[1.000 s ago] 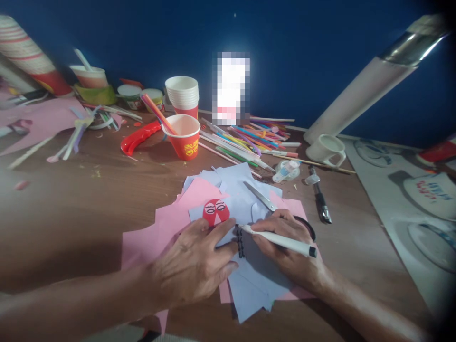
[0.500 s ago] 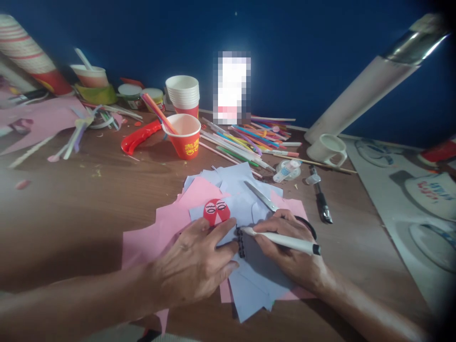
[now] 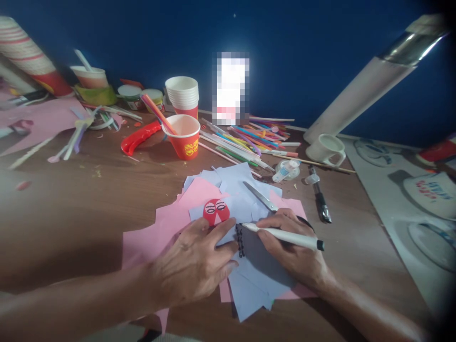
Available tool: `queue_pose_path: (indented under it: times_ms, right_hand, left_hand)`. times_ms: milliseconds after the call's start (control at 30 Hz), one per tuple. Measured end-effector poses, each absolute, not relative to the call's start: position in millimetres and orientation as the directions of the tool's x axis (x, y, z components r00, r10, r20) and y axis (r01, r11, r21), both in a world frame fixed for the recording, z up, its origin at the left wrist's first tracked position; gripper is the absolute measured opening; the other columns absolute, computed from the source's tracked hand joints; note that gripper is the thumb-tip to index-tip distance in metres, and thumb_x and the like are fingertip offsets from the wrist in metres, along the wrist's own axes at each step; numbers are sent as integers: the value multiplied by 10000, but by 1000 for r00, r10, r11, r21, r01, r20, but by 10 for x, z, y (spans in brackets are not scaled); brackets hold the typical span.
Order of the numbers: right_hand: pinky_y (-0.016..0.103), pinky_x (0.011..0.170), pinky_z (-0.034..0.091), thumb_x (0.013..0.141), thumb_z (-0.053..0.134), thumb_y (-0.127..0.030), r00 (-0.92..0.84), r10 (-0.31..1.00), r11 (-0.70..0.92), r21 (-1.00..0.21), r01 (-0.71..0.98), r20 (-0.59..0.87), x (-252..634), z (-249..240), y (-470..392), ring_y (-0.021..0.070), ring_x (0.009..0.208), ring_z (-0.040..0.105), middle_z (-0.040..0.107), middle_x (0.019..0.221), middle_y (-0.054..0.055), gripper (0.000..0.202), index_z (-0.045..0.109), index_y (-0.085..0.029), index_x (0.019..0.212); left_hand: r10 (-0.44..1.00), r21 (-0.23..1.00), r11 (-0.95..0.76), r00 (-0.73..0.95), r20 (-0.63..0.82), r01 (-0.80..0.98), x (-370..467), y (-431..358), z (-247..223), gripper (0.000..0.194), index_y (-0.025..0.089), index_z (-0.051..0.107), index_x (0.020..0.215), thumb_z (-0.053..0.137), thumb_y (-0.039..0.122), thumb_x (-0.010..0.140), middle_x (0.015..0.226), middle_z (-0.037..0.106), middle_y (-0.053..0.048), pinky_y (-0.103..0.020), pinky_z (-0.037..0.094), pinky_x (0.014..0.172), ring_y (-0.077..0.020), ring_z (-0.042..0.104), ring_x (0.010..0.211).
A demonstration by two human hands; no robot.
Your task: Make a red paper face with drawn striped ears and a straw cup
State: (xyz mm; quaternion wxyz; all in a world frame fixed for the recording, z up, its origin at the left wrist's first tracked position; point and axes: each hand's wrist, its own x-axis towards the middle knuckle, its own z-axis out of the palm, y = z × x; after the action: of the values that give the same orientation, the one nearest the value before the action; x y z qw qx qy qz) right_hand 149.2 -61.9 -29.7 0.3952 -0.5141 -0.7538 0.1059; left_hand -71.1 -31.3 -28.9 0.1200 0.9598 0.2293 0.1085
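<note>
My left hand lies flat on a stack of pale blue paper and pink paper, pressing it down just below a red paper face with drawn eyes. My right hand grips a white marker with a black cap. Its tip touches the blue sheet beside a column of black drawn marks. Scissors rest on the paper just behind my right hand.
Behind stand a red paper cup with straws, a stack of cups, a red handle tool, several coloured straws and pens, a white mug, a glue bottle and a black knife. Printed sheets lie right.
My right hand has shifted the marker slightly upward along the column of black marks. My left hand has stayed put on the paper.
</note>
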Motion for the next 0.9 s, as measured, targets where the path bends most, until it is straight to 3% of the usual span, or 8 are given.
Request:
queue_pose_path:
  times_ms: [900]
  right_hand:
    - [313,570,441,804,542,-156,-173,874,440,-588,679,454,1478,-256,-623,135,488,585,671,575,-15,118,626,-200,733]
  left_hand:
    - [460,291,-868,874,159,404,-693,-305,-276,256,195,621,1047,414,303,942,1329,497,-114,-418,464,821,-234,594,951]
